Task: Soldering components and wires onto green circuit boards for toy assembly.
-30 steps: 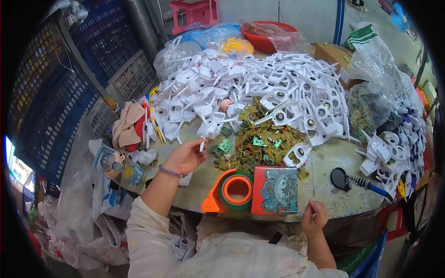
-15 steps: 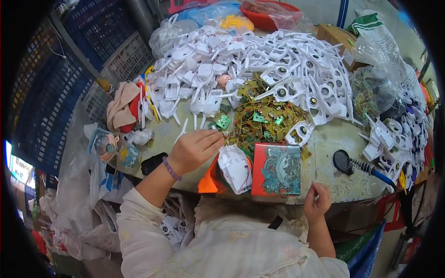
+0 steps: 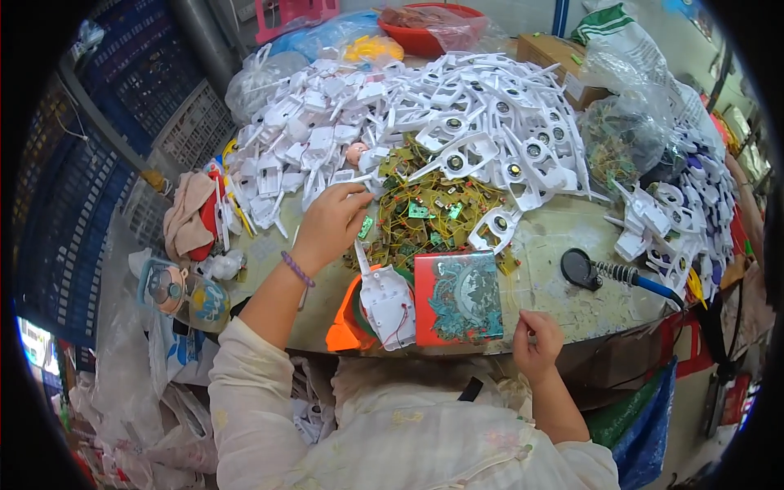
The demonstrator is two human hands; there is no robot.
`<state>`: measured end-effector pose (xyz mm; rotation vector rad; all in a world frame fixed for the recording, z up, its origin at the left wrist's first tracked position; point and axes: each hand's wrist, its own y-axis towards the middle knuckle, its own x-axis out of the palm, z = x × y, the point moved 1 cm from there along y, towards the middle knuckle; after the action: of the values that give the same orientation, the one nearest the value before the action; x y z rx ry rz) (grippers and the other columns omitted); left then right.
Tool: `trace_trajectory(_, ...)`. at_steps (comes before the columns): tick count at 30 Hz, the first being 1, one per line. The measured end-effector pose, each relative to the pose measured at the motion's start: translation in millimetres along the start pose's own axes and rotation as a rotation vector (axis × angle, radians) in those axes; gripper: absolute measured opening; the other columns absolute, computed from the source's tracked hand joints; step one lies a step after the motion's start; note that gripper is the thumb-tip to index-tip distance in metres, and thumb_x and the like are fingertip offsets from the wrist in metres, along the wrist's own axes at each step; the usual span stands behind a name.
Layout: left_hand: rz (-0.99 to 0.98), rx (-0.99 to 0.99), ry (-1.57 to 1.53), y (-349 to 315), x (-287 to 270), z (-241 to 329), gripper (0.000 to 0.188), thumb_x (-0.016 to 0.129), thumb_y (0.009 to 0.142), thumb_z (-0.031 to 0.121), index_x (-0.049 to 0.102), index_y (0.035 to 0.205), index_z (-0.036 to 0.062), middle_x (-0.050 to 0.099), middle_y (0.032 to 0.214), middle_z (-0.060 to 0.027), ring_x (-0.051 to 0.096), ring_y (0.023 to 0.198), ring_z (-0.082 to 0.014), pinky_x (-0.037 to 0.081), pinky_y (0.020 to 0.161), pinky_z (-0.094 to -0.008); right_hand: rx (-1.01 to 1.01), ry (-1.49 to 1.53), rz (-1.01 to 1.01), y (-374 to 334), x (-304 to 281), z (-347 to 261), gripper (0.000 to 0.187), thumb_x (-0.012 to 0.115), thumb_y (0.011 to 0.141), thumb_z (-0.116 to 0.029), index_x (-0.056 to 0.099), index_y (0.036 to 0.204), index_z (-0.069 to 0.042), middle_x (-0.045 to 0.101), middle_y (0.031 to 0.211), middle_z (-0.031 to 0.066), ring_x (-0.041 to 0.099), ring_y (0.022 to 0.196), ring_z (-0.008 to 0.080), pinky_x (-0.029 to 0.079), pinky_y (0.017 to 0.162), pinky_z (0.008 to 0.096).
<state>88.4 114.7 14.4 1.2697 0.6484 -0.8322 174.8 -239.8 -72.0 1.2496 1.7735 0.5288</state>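
Left hand (image 3: pixel 331 224) now nearer red box (image 3: pixel 457 298)

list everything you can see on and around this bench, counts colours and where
white plastic parts: too many to count, white, heaped across the far half of the table
small circuit boards: many, green with yellow and red wires, pile at centre
white housing: one, white, on an orange piece at the near edge
red tin: one, red with teal pattern, near edge
soldering iron: one, blue handle, right of the tin
red basin: one, far edge
cloth: one, beige, left edge
left hand: reaching into the boards, purple wristband
right hand: at the near edge, fingers pinched together
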Motion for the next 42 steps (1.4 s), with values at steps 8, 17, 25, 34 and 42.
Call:
trace_trajectory(8, -0.036, -0.128, 0.036, 87.0, 52.9, 2.9, 0.017, 0.062, 0.081, 0.024, 0.072, 0.084, 0.0111, 0.065, 0.083, -0.0071, 0.060, 0.086, -0.0276, 0.044, 0.077, -0.0403, 0.026, -0.020, -0.056, 4.3, 2.6, -0.4, 0.022, 0.063, 0.071, 0.007, 0.062, 0.091, -0.001, 0.062, 0.073, 0.0135, 0.060, 0.060, 0.0287, 0.047, 0.053, 0.0342)
trace_trajectory(17, -0.108, -0.095, 0.139, 109.2, 62.0, 17.0, 0.017, 0.065, 0.080, 0.032, 0.071, 0.076, 0.0164, 0.064, 0.083, -0.0010, 0.056, 0.091, -0.0231, 0.033, 0.083, -0.0438, 0.046, 0.018, -0.022, -0.9, -1.3, 0.3, 0.022, 0.063, 0.071, 0.007, 0.061, 0.092, -0.001, 0.062, 0.079, 0.0150, 0.060, 0.066, 0.0292, 0.048, 0.058, 0.0346)
trace_trajectory(25, -0.155, 0.435, -0.155, 81.9, -1.9, 112.9, 0.010, 0.070, 0.077, 0.022, 0.067, 0.080, 0.0129, 0.060, 0.076, 0.0010, 0.057, 0.079, -0.0182, 0.034, 0.083, -0.0388, -0.039, -0.243, 0.204, 52.5, -24.1, -31.6, 0.035, 0.068, 0.074, -0.002, 0.059, 0.108, 0.000, 0.058, 0.109, 0.0213, 0.058, 0.096, 0.0343, 0.047, 0.076, 0.0390)
trace_trajectory(34, -0.157, 0.328, -0.202, 83.1, 19.0, 66.3, 0.015, 0.066, 0.077, 0.007, 0.065, 0.092, 0.0063, 0.059, 0.088, -0.0078, 0.056, 0.086, -0.0282, 0.044, 0.077, -0.0381, 0.531, 0.015, 0.046, 14.9, -32.6, 3.2, 0.031, 0.048, 0.086, 0.003, 0.055, 0.116, -0.001, 0.059, 0.096, 0.0190, 0.058, 0.089, 0.0328, 0.047, 0.074, 0.0352)
trace_trajectory(42, -0.175, 0.080, 0.075, 88.1, 47.0, 32.1, 0.012, 0.061, 0.076, 0.012, 0.069, 0.085, 0.0105, 0.065, 0.084, -0.0067, 0.060, 0.084, -0.0279, 0.047, 0.074, -0.0400, 0.452, -0.231, -0.242, 4.5, -32.6, 5.4, 0.032, 0.051, 0.081, 0.003, 0.057, 0.112, -0.001, 0.056, 0.106, 0.0179, 0.053, 0.100, 0.0343, 0.042, 0.088, 0.0380)
